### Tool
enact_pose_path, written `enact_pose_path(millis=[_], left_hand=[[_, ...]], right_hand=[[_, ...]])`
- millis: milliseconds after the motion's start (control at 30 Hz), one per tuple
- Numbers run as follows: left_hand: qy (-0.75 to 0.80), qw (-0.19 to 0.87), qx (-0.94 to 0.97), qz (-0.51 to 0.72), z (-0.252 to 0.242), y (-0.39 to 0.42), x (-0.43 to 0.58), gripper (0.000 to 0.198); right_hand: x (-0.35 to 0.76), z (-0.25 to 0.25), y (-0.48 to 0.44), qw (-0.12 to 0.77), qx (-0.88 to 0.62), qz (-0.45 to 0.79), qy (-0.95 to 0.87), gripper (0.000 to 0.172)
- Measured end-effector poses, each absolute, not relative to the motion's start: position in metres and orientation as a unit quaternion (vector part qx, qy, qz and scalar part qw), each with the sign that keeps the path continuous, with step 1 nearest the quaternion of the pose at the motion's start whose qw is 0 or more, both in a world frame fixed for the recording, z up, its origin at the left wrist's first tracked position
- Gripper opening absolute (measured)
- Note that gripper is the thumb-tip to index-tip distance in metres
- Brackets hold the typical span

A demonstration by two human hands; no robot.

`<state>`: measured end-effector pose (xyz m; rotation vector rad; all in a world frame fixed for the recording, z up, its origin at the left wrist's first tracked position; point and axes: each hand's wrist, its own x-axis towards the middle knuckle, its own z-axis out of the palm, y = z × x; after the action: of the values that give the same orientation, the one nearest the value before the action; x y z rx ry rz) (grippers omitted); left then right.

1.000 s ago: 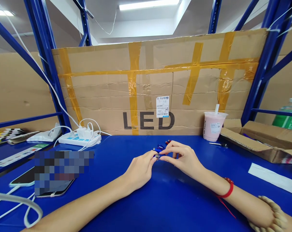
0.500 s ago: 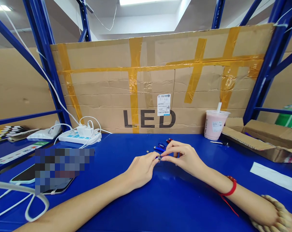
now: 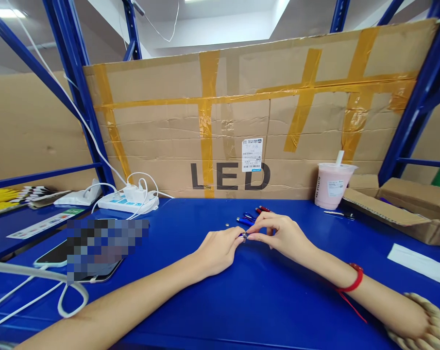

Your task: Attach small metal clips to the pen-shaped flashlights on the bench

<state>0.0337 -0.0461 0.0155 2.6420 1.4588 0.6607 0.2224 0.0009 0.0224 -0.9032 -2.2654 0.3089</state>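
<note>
My left hand (image 3: pixel 217 250) and my right hand (image 3: pixel 282 234) meet over the middle of the blue table, fingertips pinched together. Between them is a small shiny metal piece (image 3: pixel 245 236), silvery with a bit of blue; its kind is too small to make out. Both hands grip it from opposite sides. Just behind the fingers lie blue pen-like parts (image 3: pixel 244 221), partly covered by my right hand, and a red-ended one (image 3: pixel 264 209). A tiny round silver piece (image 3: pixel 227 225) rests on the table to their left.
A white power strip (image 3: pixel 127 201) with plugs and cables stands at the back left, phones (image 3: pixel 52 253) nearer. Back right are a pink drink cup (image 3: pixel 334 187), a thin pen-like item (image 3: pixel 338 214) and an open cardboard box (image 3: pixel 405 214). A white strip (image 3: pixel 422 265) lies at right.
The whole view has shifted slightly, so the scene sits a little further right. Both hands keep their pinch on the small metal piece, with hardly any change in pose.
</note>
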Motion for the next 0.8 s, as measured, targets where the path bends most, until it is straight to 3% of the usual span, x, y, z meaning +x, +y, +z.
enact_pose_path(millis=[267,800], left_hand=[[0.448,0.050,0.866,0.215,0.0125,-0.0435,0.0317,0.026],[0.443,0.067,0.872,0.195,0.0142,-0.0476,0.0311,0.020]], right_hand=[[0.2228,0.0214,0.0008,0.337,-0.344,0.124,-0.868,0.026],[0.2175,0.0179,-0.0010,0.337,-0.382,0.284,-0.813,0.030]])
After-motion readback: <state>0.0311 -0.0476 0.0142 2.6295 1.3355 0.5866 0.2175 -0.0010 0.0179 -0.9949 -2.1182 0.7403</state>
